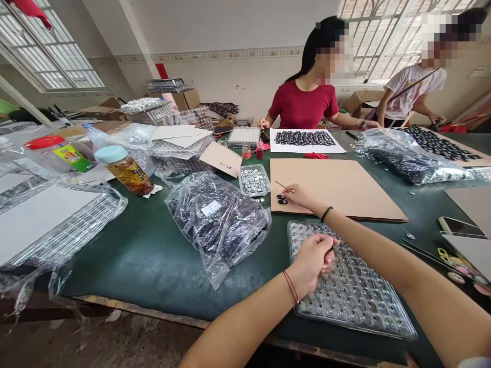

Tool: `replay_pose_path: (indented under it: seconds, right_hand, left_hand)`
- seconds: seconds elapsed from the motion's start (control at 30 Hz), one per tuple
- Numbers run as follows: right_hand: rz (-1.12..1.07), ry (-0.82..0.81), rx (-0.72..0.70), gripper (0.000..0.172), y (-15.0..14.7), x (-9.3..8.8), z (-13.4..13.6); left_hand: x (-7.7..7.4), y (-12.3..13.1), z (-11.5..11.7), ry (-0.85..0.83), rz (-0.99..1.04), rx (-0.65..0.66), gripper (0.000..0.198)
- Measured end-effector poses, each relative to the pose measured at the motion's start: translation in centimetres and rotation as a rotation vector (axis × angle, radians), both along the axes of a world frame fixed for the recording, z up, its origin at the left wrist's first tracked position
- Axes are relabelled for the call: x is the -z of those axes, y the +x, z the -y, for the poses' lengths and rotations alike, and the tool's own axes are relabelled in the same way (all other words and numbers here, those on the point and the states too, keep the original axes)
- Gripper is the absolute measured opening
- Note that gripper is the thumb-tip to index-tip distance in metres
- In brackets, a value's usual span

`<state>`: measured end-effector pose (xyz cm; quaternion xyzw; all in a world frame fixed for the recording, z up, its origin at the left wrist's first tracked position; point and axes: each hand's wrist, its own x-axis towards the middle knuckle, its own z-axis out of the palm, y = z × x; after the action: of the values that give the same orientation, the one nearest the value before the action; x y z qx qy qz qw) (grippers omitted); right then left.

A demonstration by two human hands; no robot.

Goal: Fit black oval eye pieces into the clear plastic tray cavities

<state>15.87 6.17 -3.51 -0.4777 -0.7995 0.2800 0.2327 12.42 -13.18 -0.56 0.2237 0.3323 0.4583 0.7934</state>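
Note:
My right hand (297, 197) is closed round a thin wooden stick (284, 186), over the left edge of a brown cardboard sheet (337, 184). Small black pieces (282, 200) lie on the cardboard just under its fingers. Nearer to me, my left hand (315, 259) is closed above a clear plastic tray of round cells (360, 291); what its fingers hold is too hidden to make out. A box of small silvery pieces (254, 181) stands left of the cardboard. Beside it lies a clear bag of dark pieces (218, 220).
Across the table, a person in a red shirt (307, 105) sits behind a white sheet with black pieces (276, 148). Another person (414, 87) is at the right. Jars (125, 171) and stacked trays stand left; a phone (462, 227) and tweezers lie right.

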Motion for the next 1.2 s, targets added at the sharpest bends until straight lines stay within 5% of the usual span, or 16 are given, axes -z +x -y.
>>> replay_pose_path:
  seconds: [0.13, 0.27, 0.47, 0.6, 0.77, 0.97, 1.2]
  right_hand:
    - [-0.096, 0.071, 0.072, 0.032, 2.4, -2.1, 1.0]
    - [-0.162, 0.136, 0.182, 0.05, 8.3, -3.9, 4.2]
    - [-0.106, 0.251, 0.263, 0.044, 15.7, -2.7, 9.4]
    - [-0.093, 0.188, 0.189, 0.036, 16.1, -1.3, 10.0]
    - [-0.087, 0.2, 0.147, 0.029, 15.7, -1.9, 10.7]
    - [-0.121, 0.269, 0.055, 0.032, 15.0, -3.2, 14.3]
    - [-0.128, 0.369, -0.099, 0.034, 13.7, -3.3, 16.6]
  left_hand:
    - [-0.5, -0.6, -0.8, 0.03, -0.048, -0.089, 0.026]
    - [-1.0, -1.3, -1.5, 0.024, -0.065, -0.215, 0.029]
    - [-0.8, -1.2, -1.7, 0.059, -0.153, -0.169, 0.029]
    - [-0.5, -0.9, -1.6, 0.122, -0.324, -0.129, 0.03]
    - [-0.7, -0.6, -1.5, 0.189, -0.573, -0.099, 0.033]
    - [-1.3, -0.2, -0.5, 0.632, -1.157, -0.047, 0.023]
    - [-1.1, 0.1, -0.3, 0.824, -1.315, 0.095, 0.024]
